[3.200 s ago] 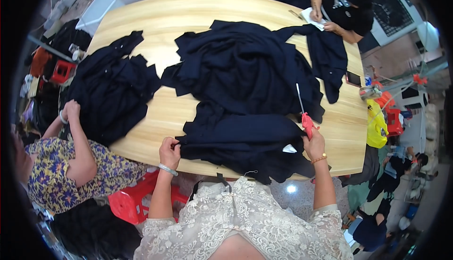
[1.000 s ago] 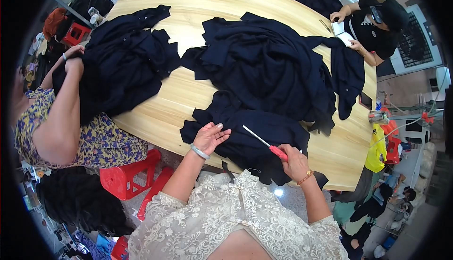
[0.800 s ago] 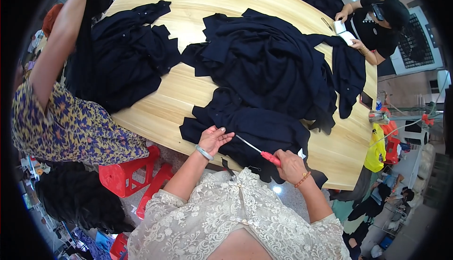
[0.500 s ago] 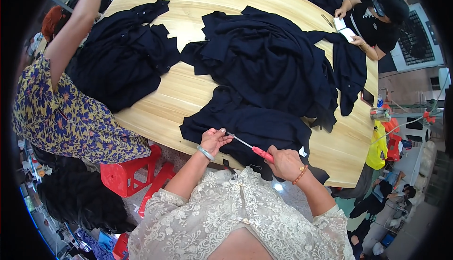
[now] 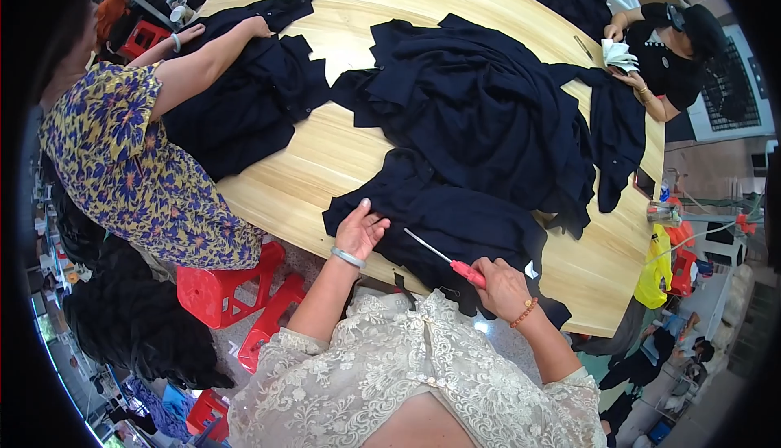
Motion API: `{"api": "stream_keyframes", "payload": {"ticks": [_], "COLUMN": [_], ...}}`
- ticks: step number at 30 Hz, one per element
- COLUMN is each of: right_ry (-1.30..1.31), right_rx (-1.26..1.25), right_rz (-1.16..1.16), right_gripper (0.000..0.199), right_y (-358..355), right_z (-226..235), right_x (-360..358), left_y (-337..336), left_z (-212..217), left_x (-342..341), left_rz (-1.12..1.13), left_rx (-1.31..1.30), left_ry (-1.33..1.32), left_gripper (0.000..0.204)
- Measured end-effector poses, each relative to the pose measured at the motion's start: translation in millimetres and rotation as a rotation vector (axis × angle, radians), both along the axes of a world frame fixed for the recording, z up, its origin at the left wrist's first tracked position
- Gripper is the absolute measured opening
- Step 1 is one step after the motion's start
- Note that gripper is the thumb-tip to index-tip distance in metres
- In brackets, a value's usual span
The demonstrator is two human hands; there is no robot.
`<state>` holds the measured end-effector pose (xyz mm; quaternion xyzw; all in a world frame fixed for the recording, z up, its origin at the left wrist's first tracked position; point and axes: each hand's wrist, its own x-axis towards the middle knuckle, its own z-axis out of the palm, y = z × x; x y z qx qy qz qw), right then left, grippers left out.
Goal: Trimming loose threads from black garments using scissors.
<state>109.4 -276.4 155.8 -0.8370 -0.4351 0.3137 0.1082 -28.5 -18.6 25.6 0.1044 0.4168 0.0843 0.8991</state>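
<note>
My right hand (image 5: pixel 504 289) is wrapped round a red-handled screwdriver (image 5: pixel 467 272), whose long thin metal shaft points up and to the left. Over the near part of a dark navy shirt (image 5: pixel 464 216), my left hand (image 5: pixel 362 230) is open, palm turned up and fingers apart, with nothing in it. A gap separates the shaft's tip from that hand. The shirt lies spread along the table's near edge, with a small white tag (image 5: pixel 530 270) at its right. Dark cloth behind the shaft makes its exact tip shape hard to tell.
A large heap of navy garments (image 5: pixel 480 106) covers the middle of the wooden table (image 5: pixel 325 163). At left, a person in a floral top (image 5: pixel 138 155) handles another navy shirt (image 5: pixel 244 115). At far right, a person in black (image 5: pixel 671 58) holds white papers. Red stools (image 5: pixel 220 289) stand below.
My left hand has opened and drawn up and left, away from the screwdriver's tip. My right hand has shifted slightly right. The person at left has lowered an arm onto the navy shirt.
</note>
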Motion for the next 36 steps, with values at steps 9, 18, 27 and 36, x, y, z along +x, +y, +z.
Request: {"api": "stream_keyframes", "payload": {"ticks": [9, 18, 27, 36], "right_ry": [-0.068, -0.032, -0.015, 0.044], "right_rx": [0.091, 0.051, 0.004, -0.018], "right_rz": [0.021, 0.125, 0.057, 0.073], "right_gripper": [0.018, 0.021, 0.021, 0.027], "right_y": [18, 38, 36, 50], "right_z": [-4, -18, -9, 11], "right_x": [6, 11, 26, 34], "left_y": [12, 17, 24, 4], "left_z": [-41, -6, -35, -10], "left_x": [13, 36, 46, 38], "left_rz": [0.190, -0.161, -0.147, -0.204], "left_rx": [0.178, 0.195, 0.416, 0.841], "left_ry": [-0.086, 0.321, 0.475, 0.331], "left_gripper": [0.012, 0.049, 0.024, 0.027]}}
